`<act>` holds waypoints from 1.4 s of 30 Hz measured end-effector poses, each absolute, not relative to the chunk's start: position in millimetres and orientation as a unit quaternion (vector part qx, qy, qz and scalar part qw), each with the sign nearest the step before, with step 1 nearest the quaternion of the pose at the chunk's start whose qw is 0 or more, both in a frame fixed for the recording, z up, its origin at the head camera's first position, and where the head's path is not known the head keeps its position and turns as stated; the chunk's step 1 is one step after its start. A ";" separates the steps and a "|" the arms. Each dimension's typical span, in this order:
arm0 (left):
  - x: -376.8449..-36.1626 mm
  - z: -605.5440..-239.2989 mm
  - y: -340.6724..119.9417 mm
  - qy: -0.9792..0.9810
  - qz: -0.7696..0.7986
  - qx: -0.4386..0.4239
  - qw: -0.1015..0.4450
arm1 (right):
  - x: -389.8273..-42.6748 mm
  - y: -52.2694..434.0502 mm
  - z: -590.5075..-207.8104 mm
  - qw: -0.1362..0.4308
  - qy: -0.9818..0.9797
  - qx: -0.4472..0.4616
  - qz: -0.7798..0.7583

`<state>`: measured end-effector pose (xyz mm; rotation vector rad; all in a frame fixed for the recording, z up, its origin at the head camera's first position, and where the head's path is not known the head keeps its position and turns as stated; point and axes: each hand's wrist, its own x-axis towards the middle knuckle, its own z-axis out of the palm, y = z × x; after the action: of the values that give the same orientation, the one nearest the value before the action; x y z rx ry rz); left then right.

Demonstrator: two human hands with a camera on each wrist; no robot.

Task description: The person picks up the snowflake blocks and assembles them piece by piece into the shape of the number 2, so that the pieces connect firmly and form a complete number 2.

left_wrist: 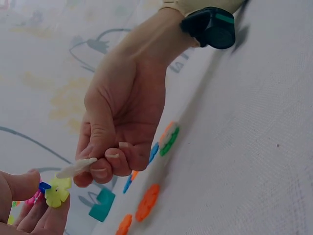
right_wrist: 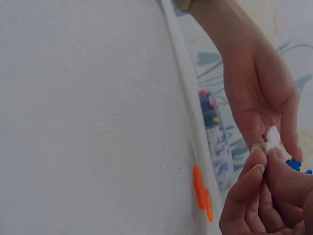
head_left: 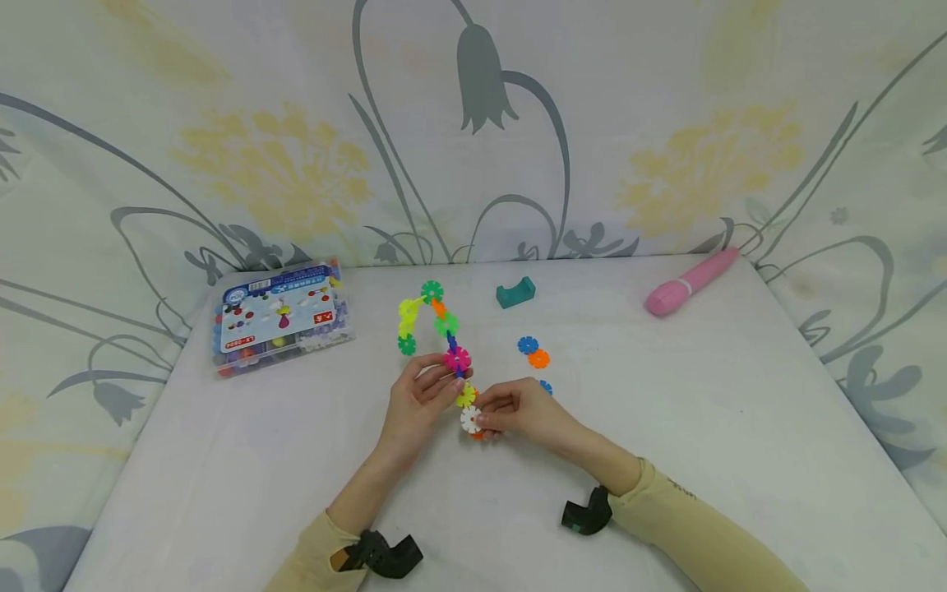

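Note:
A chain of colourful snowflake discs curves over the white table, with a green disc (head_left: 432, 290) at its top and a pink disc (head_left: 458, 359) lower down. My left hand (head_left: 422, 399) grips the chain's near end, by the yellow disc (left_wrist: 58, 192). Edge-on in the left wrist view, a white disc (left_wrist: 73, 169) is pinched between the thumb and fingers of my right hand (head_left: 525, 411). In that view the white disc meets the yellow one. My fingers partly cover the white disc (right_wrist: 272, 137) in the right wrist view.
A clear plastic box (head_left: 281, 308) of discs lies at the back left. Beyond my right hand are a blue disc (head_left: 528, 344) and an orange disc (head_left: 539, 358). A teal notched block (head_left: 515, 293) sits behind them; a pink rod-shaped object (head_left: 691, 284) lies far right.

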<state>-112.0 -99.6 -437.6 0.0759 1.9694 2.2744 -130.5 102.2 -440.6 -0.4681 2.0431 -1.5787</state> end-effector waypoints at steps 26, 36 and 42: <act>-109.3 -437.0 -94.5 0.657 0.743 0.069 0.108 | -128.1 104.3 -445.0 0.323 0.683 -0.143 -0.639; -103.5 -441.3 -88.9 0.696 0.710 0.065 0.081 | -122.5 102.5 -439.3 0.328 0.676 -0.096 -0.653; -101.1 -446.7 -84.7 0.701 0.707 0.081 0.048 | -121.7 101.0 -440.1 0.333 0.674 -0.060 -0.657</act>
<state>-101.1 -84.7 -446.7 0.2477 2.1369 2.1551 -121.7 101.0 -440.1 -0.1578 1.7597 -1.7170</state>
